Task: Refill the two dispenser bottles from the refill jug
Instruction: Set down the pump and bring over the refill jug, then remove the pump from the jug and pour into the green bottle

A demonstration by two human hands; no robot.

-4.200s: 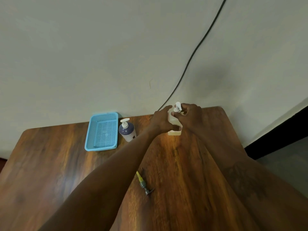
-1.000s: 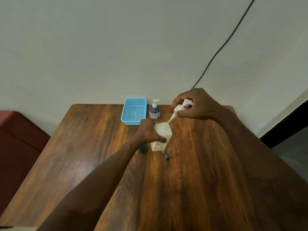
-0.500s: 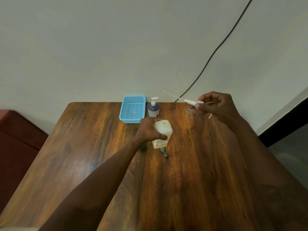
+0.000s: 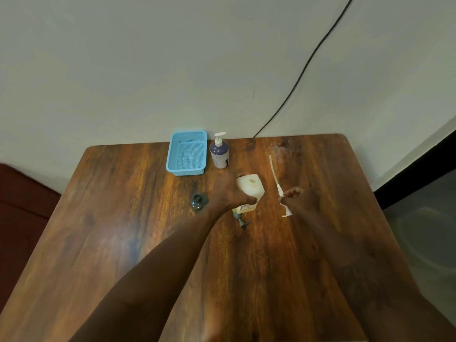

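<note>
My left hand [image 4: 230,193] grips a cream dispenser bottle [image 4: 250,188] standing on the wooden table [image 4: 123,230], its neck uncovered. The bottle's white pump with its long tube [image 4: 277,183] lies flat on the table just to the right. My right hand [image 4: 299,201] rests beside the pump head, fingers loosely apart, touching or just clear of it. A purple dispenser bottle [image 4: 219,151] with its white pump on stands near the wall. A small dark bottle [image 4: 198,201], seen from above, stands left of my left wrist.
A blue mesh basket [image 4: 187,154] sits at the table's back edge, left of the purple bottle. A grey-green pump piece [image 4: 240,219] lies just in front of the cream bottle. A black cable [image 4: 303,70] runs down the wall behind the table.
My right hand pulled the pump out of the cream bottle, carried it right and laid it on the table, then let go. My left hand kept hold of the bottle.
</note>
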